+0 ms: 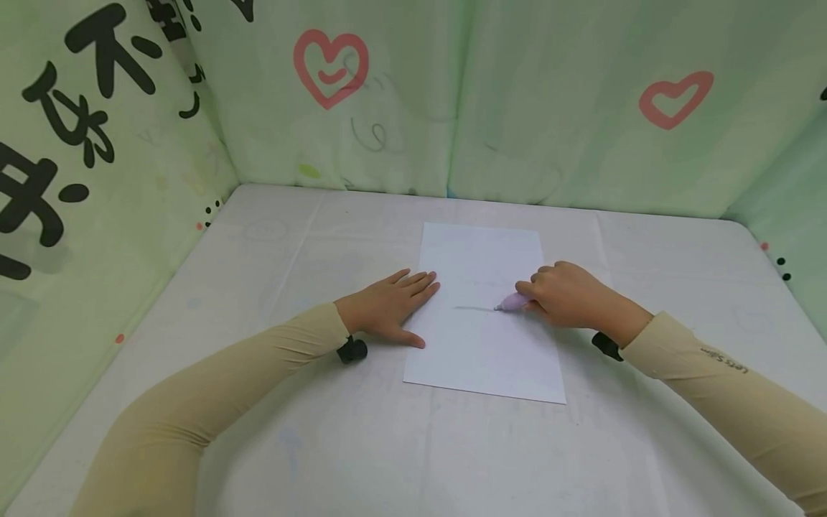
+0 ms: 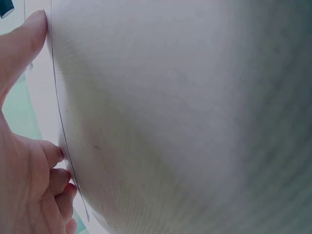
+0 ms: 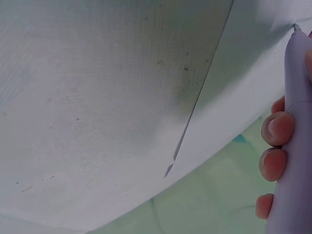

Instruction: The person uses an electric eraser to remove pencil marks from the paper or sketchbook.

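Note:
A white sheet of paper (image 1: 481, 366) lies on the table. My left hand (image 1: 390, 305) rests on the sheet's left edge with its fingers spread; in the left wrist view, the thumb (image 2: 29, 39) and fingertips touch along the paper's edge. My right hand (image 1: 568, 293) grips a thick, pale purple pen-shaped tool (image 3: 297, 146), fingers curled round its barrel. Its narrow metallic tip touches the sheet right of centre. A thin grey line (image 1: 472, 309) runs leftward from the tip across the paper. Which kind of pen it is, I cannot tell.
A white cloth (image 1: 291, 431) covers the table around the sheet. Green curtains (image 1: 549, 143) with red hearts and black characters stand along the back and sides. Dark wrist devices (image 1: 352, 350) sit under both beige sleeves (image 1: 271, 359).

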A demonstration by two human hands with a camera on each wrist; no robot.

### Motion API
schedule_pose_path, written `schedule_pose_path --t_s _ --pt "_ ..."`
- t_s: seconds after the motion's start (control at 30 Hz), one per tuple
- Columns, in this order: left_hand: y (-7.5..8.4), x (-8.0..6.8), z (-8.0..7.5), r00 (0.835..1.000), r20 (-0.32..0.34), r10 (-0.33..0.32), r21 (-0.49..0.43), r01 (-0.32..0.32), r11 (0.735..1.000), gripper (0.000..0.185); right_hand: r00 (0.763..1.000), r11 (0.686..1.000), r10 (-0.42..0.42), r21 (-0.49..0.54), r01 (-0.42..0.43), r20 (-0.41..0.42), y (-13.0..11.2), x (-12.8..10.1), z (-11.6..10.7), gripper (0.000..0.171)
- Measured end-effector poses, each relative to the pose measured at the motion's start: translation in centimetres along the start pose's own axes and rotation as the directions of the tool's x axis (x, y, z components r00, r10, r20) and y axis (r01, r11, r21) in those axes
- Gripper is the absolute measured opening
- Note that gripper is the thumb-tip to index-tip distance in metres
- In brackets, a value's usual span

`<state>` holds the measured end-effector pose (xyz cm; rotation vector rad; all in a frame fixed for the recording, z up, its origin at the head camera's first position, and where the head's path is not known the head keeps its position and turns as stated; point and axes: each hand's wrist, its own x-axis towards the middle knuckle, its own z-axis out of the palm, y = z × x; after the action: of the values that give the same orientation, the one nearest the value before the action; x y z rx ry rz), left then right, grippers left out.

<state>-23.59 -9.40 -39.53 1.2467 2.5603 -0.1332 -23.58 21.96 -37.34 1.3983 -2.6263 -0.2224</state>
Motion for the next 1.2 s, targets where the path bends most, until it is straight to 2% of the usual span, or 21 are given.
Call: schedule_pose_path --t_s 1.2 --pt "-0.03 0.25 0.17 1.000 0.015 -0.011 0.018 0.011 1.000 0.100 1.000 1.000 -0.010 -0.001 0.010 -0.001 -0.07 0.13 -0.35 0.023"
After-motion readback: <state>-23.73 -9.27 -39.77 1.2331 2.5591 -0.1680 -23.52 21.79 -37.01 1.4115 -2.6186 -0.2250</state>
